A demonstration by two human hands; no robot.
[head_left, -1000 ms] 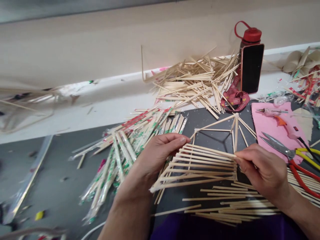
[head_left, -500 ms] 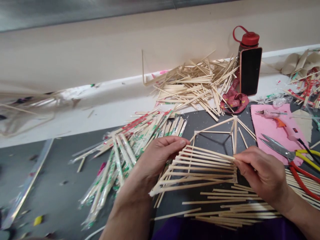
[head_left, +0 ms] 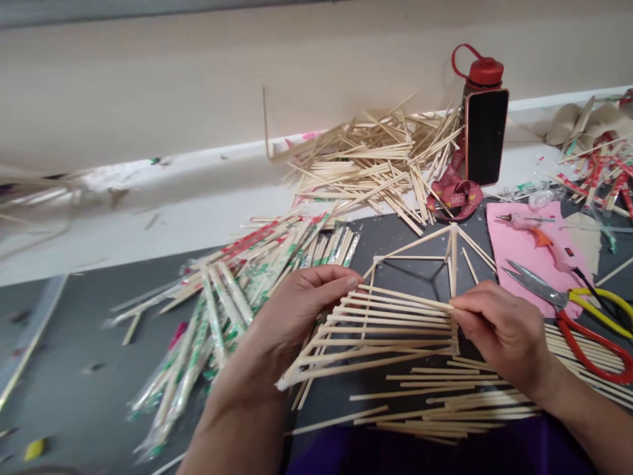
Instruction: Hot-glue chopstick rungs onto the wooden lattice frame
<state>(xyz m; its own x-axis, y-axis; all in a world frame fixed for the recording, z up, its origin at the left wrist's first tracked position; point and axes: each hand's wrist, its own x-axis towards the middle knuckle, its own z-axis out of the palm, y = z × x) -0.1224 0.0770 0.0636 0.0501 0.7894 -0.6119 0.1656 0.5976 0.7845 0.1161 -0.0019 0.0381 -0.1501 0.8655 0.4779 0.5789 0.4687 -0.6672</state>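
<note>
Two hands are applied to a stick frame, assembled from thin wooden sticks with whitish lumps at its joints. The stick frame (head_left: 395, 320) is located at the near side of the dark table (head_left: 89, 323), between both hands, with its slatted panel turned toward the viewer. The upper left corner of the panel is pinched between thumb and fingers of the left hand (head_left: 306, 300). The right end of the topmost slat is gripped between thumb and forefinger of the right hand (head_left: 499, 326).

Loose sticks (head_left: 465, 415) are laid out in front of the frame. To the left, wrapped chopsticks (head_left: 210, 316) are heaped in clear sleeves; green and red print is carried on them, but no wording can be made out. Bare sticks (head_left: 366, 168) are piled behind the frame. Beside this pile, a maroon lanyard (head_left: 455, 200) is lettered "LOVE" more than once; other letters are only partly legible. A phone (head_left: 487, 138) with a dark screen is stood upright before a red-capped bottle (head_left: 486, 72). At right, a pink glue gun (head_left: 556, 249) is placed on a pink sheet (head_left: 497, 251), overlapped by scissors (head_left: 558, 298) with one red and one yellow handle.
</note>
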